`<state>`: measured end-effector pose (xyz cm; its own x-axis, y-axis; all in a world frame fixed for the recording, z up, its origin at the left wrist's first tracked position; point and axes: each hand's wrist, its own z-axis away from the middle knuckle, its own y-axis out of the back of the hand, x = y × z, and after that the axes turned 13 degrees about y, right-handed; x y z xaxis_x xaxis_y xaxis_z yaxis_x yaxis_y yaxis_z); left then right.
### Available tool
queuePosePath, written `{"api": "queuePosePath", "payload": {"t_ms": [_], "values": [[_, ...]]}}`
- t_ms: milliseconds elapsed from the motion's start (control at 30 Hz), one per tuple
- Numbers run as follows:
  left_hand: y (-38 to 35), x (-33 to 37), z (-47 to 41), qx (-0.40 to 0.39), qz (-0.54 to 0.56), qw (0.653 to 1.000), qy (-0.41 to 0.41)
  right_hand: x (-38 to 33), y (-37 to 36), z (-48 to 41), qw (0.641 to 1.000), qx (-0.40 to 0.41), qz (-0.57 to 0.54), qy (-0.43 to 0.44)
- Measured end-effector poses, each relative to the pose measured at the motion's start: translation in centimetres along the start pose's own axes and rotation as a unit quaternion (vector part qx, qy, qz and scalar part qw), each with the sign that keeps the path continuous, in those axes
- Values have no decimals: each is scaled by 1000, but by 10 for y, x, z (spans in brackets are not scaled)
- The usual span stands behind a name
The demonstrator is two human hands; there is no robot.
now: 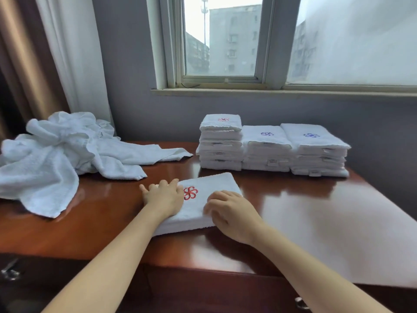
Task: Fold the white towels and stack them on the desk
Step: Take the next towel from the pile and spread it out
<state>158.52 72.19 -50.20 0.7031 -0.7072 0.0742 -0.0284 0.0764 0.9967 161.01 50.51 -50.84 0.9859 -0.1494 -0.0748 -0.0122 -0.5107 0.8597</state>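
Note:
A folded white towel [204,207] with a red flower emblem lies on the brown desk [316,211] in front of me. My left hand [163,195] rests flat on its left side, fingers spread. My right hand [228,212] lies on its right front part with the fingers curled down onto the cloth. Three stacks of folded white towels stand at the back: a tall one with a red emblem [221,143], and two with blue emblems [266,150] [316,152]. A heap of unfolded white towels [56,152] lies at the left.
The desk's front edge runs just below my forearms, with metal drawer handles [9,271] under it. A grey wall and a window sill [270,91] rise behind the stacks. Curtains [67,53] hang at the left behind the heap.

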Motion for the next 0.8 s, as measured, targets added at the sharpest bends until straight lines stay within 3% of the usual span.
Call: {"api": "queuePosePath", "payload": {"t_ms": [200, 333, 467, 567, 700, 800], "values": [[13, 19, 28, -19, -130, 991, 5, 18, 11, 31, 993, 30, 44, -101], [22, 19, 35, -99, -23, 995, -23, 27, 26, 46, 975, 26, 55, -214], [29, 22, 47, -263, 97, 958, -53, 26, 43, 55, 945, 17, 53, -323], [35, 26, 56, -342, 136, 927, -69, 24, 56, 58, 913, -5, -2, -408], [38, 30, 62, -335, 233, 909, -90, 24, 69, 60, 892, 17, -128, -434], [38, 28, 68, -369, 288, 878, -97, 19, 78, 60, 840, 31, -281, -464]]}}
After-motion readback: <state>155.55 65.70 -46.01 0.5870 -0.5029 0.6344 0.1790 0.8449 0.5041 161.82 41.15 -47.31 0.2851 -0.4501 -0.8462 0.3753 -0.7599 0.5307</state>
